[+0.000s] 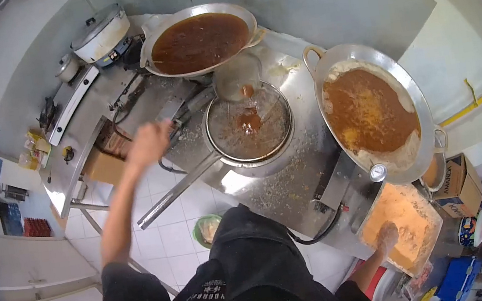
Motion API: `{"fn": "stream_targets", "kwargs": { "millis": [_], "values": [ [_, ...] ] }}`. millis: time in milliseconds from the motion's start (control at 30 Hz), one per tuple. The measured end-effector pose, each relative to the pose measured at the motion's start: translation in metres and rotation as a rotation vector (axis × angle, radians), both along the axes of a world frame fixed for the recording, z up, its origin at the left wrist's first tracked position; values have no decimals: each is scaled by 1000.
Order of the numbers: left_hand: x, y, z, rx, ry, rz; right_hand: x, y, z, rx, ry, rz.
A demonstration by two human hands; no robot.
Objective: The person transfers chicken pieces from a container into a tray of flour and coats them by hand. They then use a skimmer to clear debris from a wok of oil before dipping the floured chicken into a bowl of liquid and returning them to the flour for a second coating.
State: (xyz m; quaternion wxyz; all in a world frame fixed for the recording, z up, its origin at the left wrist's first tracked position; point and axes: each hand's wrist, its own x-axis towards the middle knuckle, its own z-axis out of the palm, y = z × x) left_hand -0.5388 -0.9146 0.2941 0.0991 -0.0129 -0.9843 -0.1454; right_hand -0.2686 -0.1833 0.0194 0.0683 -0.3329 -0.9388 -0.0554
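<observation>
My left hand (152, 141), smeared by motion, is closed round the handle of a ladle (237, 77) with a wide, blurred bowl. Brown liquid falls from the ladle into a round mesh strainer (227, 118). The strainer lies over a round metal vessel on the steel counter, its long perforated handle pointing toward me. At the lower right, my right hand (387, 236) rests in a tray of orange crumb-like powder (411, 219). Powder coats the hand, and its fingers are too hidden to make out.
Behind the strainer stands a wok of dark brown liquid (201, 42). A second wok (427, 118) at right holds foamy brown oil, with a dial thermometer (378, 172) at its rim. A cardboard box (459, 187), a rice cooker (101, 34) and a green bin (206, 229) surround the station.
</observation>
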Motion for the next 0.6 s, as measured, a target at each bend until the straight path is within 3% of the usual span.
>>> {"fn": "stream_targets", "kwargs": {
  "millis": [33, 100, 167, 400, 600],
  "values": [
    [20, 23, -20, -163, 187, -50, -2, 3, -5, 6, -75, 61],
    [44, 67, -42, -43, 125, 46, -7, 1, -14, 4, -139, 122],
    [55, 83, -84, -143, 12, 103, -12, -8, -8, 2, -221, 113],
    [94, 115, -142, -151, 189, 189, -5, -19, 17, -88, -50, 144],
    [118, 119, -183, -66, -24, 288, 6, -12, 18, -250, 43, 53]
  ]
}}
